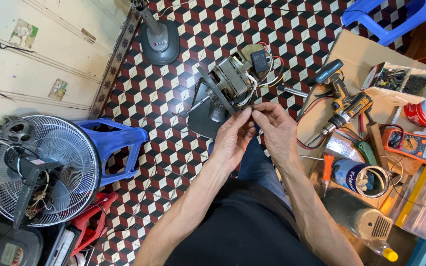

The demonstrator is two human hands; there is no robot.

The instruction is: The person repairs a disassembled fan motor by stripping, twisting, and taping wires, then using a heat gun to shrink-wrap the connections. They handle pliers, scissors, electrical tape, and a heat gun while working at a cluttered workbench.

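Note:
A bare fan motor [230, 79] with a steel shaft, a black capacitor [261, 60] and loose coloured wires [267, 74] rests on my knee over a grey fan base [207, 120]. My left hand [233, 138] and my right hand [277, 130] meet just below the motor. Their fingertips pinch together on the ends of the wires coming off it. What exactly lies between the fingertips is too small to make out.
A cordless drill [343, 101], a multimeter [415, 145], an open tin [363, 177], screwdrivers and a parts box [400, 81] lie on cardboard at the right. A caged fan [40, 170] leans on a blue stool [114, 145] at the left. A fan stand base [159, 42] sits on the patterned floor.

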